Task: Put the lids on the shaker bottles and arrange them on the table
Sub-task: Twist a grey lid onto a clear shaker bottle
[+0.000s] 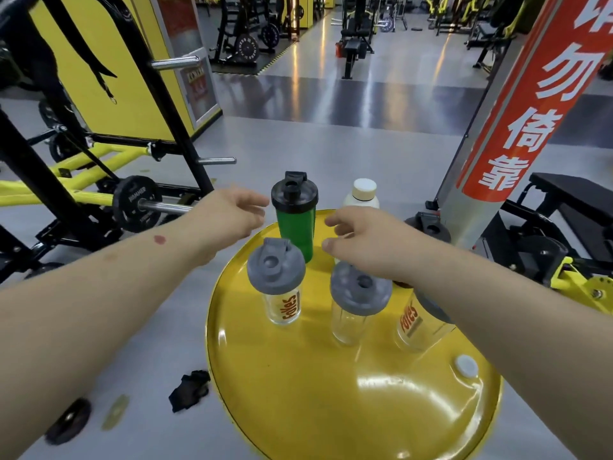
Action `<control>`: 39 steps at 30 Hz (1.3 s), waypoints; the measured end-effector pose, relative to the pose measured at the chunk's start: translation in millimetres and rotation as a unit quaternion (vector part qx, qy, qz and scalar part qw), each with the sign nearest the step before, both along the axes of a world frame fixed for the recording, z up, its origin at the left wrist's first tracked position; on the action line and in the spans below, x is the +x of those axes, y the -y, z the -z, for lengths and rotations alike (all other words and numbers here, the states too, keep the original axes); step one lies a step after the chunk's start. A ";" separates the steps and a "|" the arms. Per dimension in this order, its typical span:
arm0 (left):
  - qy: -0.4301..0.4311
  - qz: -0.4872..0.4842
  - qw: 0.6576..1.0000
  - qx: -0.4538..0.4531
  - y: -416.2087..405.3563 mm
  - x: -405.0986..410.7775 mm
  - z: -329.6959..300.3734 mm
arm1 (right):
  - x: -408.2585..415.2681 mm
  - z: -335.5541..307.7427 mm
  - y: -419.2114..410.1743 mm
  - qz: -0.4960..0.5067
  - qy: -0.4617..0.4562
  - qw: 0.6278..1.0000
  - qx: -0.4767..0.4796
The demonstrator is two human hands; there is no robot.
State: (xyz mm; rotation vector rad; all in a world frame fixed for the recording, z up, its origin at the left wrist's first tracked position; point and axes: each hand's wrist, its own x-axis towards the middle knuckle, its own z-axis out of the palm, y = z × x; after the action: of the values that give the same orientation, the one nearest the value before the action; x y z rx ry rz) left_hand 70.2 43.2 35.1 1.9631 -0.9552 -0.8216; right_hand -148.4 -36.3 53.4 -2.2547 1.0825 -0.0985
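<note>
Bare fingers spread, gripping nothing: my left hand [232,214] and right hand [361,240] flank the green shaker [296,224] at frame centre, seemingly to shift it. Lidded clear shakers [282,293] stand below on the yellow table [315,393].

A commercial gym floor is stretching away here — black and yellow weight machines [245,31] are standing in rows on grey flooring, and a loaded barbell [139,203] with a black plate is resting low on a rack at the left. A padded bench [577,197] is sitting at the right, beside a pillar [517,104] wearing a red banner with Chinese characters.
</note>
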 end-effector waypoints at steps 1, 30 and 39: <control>0.013 -0.003 1.000 0.015 -3.9 4.6 6.2 | 7.3 1.4 -3.3 -0.015 0.000 1.000 0.002; -0.093 0.125 0.976 0.154 -16.7 17.7 38.1 | 69.5 41.1 -16.2 0.077 0.033 0.969 0.232; -0.094 0.078 0.981 0.150 5.7 32.7 40.0 | 72.7 39.2 -3.1 0.116 0.019 0.971 0.206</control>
State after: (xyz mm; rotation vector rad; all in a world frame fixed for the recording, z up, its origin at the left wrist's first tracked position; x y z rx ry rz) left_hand 102.8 37.5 -4.9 2.0328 -0.9224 -1.2793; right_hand -75.8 -33.3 14.2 -1.7474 1.2162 -0.0104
